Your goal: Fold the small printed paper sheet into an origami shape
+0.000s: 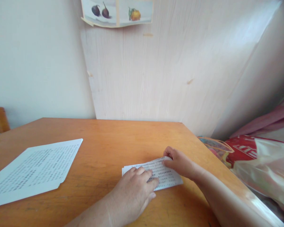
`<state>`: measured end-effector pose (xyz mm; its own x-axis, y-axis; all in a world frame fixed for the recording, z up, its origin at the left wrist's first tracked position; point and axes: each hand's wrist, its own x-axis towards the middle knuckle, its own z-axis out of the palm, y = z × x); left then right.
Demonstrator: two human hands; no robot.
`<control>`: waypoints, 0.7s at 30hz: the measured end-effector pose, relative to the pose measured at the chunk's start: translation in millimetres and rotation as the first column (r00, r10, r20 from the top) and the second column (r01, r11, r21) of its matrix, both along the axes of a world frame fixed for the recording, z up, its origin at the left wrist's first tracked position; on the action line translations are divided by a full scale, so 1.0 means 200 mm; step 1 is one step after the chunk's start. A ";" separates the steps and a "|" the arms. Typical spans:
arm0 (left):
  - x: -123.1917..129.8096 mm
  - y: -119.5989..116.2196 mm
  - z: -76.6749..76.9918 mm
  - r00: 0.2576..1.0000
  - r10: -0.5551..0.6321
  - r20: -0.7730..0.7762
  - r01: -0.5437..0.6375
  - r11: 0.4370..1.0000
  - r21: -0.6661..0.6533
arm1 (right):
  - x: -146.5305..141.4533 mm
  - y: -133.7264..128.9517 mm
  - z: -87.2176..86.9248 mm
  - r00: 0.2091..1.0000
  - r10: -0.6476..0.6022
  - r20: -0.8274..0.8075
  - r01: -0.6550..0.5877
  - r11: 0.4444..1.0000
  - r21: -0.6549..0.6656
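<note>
A folded sheet of printed paper lies on the wooden table in front of me, its printed side up. My left hand rests flat on its left part with the fingers spread, covering some of the print. At the upper right corner, my right hand pinches the paper's edge between thumb and curled fingers. Further left on the table is a larger printed sheet, lying flat and touched by neither hand.
The wooden table reaches to a pale wall panel with fruit pictures on it. Beyond the table's right edge are a red bag and a whitish plastic bag. A wooden chair stands at the far left.
</note>
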<state>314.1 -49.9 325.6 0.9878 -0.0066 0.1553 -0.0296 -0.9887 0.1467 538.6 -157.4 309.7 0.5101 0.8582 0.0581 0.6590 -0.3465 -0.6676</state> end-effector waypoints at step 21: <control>0.06 0.31 -0.01 0.820 0.572 -0.028 -0.117 0.120 -0.986 | 0.00 -0.09 0.13 0.746 0.348 -0.567 0.036 0.830 0.556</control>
<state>325.9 11.4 323.0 0.7239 0.6899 0.0044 0.0096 -0.0165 0.9998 537.7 -175.3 335.9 0.4501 0.8646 0.2234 0.0358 0.2325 -0.9719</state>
